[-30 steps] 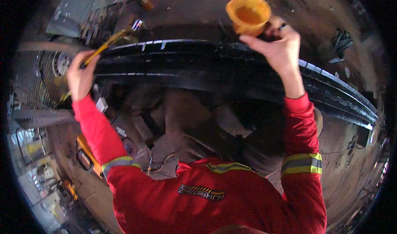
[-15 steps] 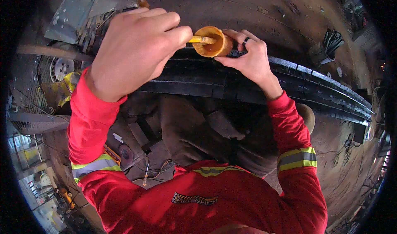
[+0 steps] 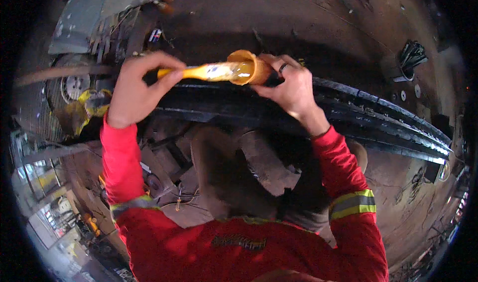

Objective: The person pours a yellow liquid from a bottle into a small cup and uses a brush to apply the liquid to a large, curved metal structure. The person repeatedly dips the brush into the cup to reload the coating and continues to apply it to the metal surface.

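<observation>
My knees are bent under me, red sleeves reaching forward. My left hand [image 3: 133, 90] pinches the handle end of a yellow-coated brush [image 3: 199, 72], fingers closed on it. My right hand [image 3: 289, 85] is clamped around a small orange cup [image 3: 247, 67], tipped on its side toward the brush, whose head sits at the cup's mouth. Both hover just above the long stack of black steel strips [image 3: 348, 112]. I judge it best to keep the cup steady and load the brush evenly, without drips.

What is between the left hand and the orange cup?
In the head view, a yellow stick runs from the left hand into the orange cup.
</observation>
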Available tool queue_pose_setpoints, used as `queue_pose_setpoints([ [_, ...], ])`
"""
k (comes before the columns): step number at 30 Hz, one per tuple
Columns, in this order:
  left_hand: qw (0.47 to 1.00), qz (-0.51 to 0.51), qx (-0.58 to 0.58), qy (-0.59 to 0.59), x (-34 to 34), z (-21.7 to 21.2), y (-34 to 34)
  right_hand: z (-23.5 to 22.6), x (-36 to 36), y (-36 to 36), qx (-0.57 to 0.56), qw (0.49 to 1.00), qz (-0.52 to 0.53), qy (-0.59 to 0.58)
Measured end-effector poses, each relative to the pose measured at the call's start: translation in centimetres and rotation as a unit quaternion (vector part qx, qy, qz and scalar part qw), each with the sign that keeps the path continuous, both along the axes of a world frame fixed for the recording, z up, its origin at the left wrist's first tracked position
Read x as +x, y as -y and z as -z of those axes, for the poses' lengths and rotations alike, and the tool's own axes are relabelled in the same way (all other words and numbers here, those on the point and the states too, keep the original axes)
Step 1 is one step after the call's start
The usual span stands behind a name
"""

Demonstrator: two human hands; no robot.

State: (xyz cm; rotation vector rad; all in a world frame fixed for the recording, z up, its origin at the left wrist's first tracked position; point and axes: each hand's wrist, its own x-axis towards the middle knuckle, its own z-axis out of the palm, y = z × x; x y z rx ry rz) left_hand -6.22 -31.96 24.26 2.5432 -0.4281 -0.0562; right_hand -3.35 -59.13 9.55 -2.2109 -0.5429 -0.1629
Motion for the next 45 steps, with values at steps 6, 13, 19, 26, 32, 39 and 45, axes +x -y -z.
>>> queue_pose_setpoints([
  [6,0.956,-0.158,-0.178,-0.169,1.4,-1.9,1.9,-4.0,1.8,2.4,0.04,0.997,0.062,-0.038],
  [13,0.93,-0.259,-0.203,-0.163,3.8,-13.5,5.5,-18.6,7.6,4.0,0.065,0.991,0.105,-0.047],
  [19,0.924,-0.261,-0.267,-0.079,6.0,-22.2,3.5,-28.5,13.7,4.8,0.096,0.99,0.104,-0.019],
  [26,0.842,-0.195,-0.502,0.029,9.1,-28.8,2.0,-31.7,16.0,2.4,0.107,0.991,0.077,-0.001],
  [32,0.833,-0.101,-0.543,0.038,12.1,-30.9,-0.7,-30.5,16.2,-1.6,0.09,0.992,0.088,-0.02],
  [39,0.806,-0.177,-0.556,-0.099,9.7,-17.1,-7.8,-26.4,17.8,-7.3,0.128,0.977,0.156,-0.065],
  [45,0.888,-0.218,-0.243,-0.325,10.2,-7.4,-17.1,-19.9,17.3,-7.0,0.297,0.915,0.225,-0.153],
])
